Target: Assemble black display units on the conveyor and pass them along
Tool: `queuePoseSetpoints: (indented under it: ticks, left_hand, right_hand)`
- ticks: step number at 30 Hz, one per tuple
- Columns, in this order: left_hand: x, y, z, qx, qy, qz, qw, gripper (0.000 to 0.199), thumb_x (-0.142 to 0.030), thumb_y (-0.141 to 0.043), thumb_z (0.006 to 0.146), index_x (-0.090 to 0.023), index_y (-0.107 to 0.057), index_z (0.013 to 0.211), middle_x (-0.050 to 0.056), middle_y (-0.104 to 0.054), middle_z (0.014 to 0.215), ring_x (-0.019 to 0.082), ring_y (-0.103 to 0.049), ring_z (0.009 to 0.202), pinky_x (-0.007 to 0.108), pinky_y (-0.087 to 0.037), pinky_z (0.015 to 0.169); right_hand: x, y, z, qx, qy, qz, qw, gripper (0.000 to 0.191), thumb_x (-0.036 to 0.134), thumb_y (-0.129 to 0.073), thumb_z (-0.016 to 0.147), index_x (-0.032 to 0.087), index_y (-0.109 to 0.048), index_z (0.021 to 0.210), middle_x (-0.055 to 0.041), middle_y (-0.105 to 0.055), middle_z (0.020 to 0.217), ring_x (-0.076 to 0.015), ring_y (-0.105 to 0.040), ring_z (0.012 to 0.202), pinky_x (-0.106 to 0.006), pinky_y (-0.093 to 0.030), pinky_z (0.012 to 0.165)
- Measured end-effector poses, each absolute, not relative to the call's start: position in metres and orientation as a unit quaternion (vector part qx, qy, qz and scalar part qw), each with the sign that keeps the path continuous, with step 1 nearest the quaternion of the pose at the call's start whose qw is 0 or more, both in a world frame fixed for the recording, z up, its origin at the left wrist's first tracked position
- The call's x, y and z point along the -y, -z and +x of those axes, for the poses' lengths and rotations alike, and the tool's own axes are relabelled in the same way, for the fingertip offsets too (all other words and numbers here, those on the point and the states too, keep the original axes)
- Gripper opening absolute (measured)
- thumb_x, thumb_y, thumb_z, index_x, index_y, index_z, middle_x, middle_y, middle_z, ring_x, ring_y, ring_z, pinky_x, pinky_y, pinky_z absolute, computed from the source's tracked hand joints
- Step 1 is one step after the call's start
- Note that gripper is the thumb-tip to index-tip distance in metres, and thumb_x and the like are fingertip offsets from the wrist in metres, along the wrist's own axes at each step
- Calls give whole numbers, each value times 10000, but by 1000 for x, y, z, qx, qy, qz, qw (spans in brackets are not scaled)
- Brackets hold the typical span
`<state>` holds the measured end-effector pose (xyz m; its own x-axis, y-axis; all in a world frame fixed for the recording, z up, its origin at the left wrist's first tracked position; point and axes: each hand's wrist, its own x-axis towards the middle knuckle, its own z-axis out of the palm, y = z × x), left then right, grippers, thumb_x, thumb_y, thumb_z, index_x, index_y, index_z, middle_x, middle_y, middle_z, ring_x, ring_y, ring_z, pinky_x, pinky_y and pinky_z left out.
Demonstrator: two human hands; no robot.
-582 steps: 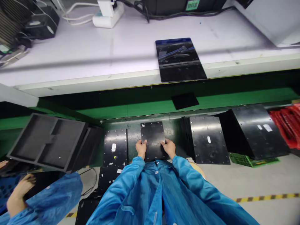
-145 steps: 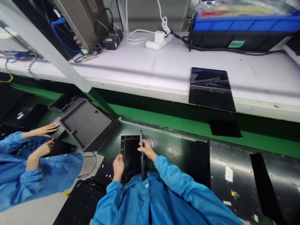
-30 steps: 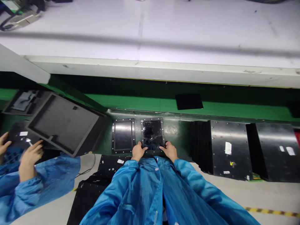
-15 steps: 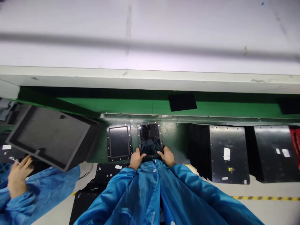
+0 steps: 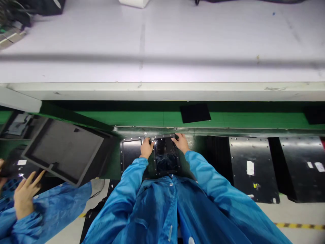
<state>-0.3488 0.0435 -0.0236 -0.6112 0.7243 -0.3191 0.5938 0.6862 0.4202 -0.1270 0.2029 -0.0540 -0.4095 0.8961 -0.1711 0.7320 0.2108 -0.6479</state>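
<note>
Right in front of my body is a black panel with a glossy screen point(image 5: 166, 157) and a screw-studded frame. My left hand point(image 5: 147, 148) grips it near the far left corner, thumb on the front. At the far right corner my right hand point(image 5: 181, 142) holds the frame the same way, its thumb on the face and fingers along the edge. A similar black framed panel point(image 5: 131, 152) stands just left of it, partly covered by my left hand and sleeve.
A white worktop point(image 5: 162, 73) spans the space ahead, above a green shelf point(image 5: 228, 117) with a thin black plate point(image 5: 195, 113). On the right stand black metal panels point(image 5: 251, 169) with labels. At left, a co-worker's hand point(image 5: 26, 195) is beside a grey-black foam-lined case point(image 5: 66, 149).
Both my hands have moved from the panel's near corners to its far corners. The view has shifted slightly, showing more of the worktop. The co-worker's fingers have spread.
</note>
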Motion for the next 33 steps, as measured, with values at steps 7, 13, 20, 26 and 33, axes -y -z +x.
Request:
queuePoseSetpoints:
  ticks: [7,13,20,26,33]
  left_hand:
    - [-85,44,-370,-884,-199,341,250,331,-417,-816,881,-223,-729,1135,60,-745,1017,221,-697,952,293,-457,818]
    - [-79,56,-363,-893,-207,323,236,338,-505,-774,912,-235,-735,1111,61,-740,1029,219,-678,940,296,-429,804]
    - [-77,27,-347,-889,-226,315,243,400,-505,-623,1009,-236,-697,1296,130,-689,1251,274,-659,1121,347,-475,976]
    - [61,16,-343,-981,-152,98,73,822,-663,-632,933,-172,-445,1565,288,-419,1597,463,-389,1485,612,-405,1134]
    - [159,32,-357,-952,-199,-126,197,1024,-697,-762,816,-203,-328,1602,317,-354,1636,369,-689,1263,436,-565,988]
  right_hand:
    - [-238,73,-141,803,-325,-492,89,379,499,-802,847,242,-664,1089,-18,-658,938,-195,-640,833,-292,-461,720]
    - [-238,73,-137,828,-308,-469,6,398,546,-696,946,228,-629,1175,-10,-675,816,-205,-641,740,-285,-380,647]
    - [-221,53,-152,816,-255,-519,0,460,552,-563,1035,206,-620,1333,-113,-770,1038,-280,-717,934,-328,-452,783]
    - [-195,40,-137,799,-276,-534,31,571,423,-573,1000,178,-524,1513,-106,-772,1021,-281,-713,1013,-346,-483,861]
    - [-129,38,-156,828,-335,-441,82,346,360,-530,937,188,-722,1168,-99,-771,957,-263,-715,906,-356,-509,843]
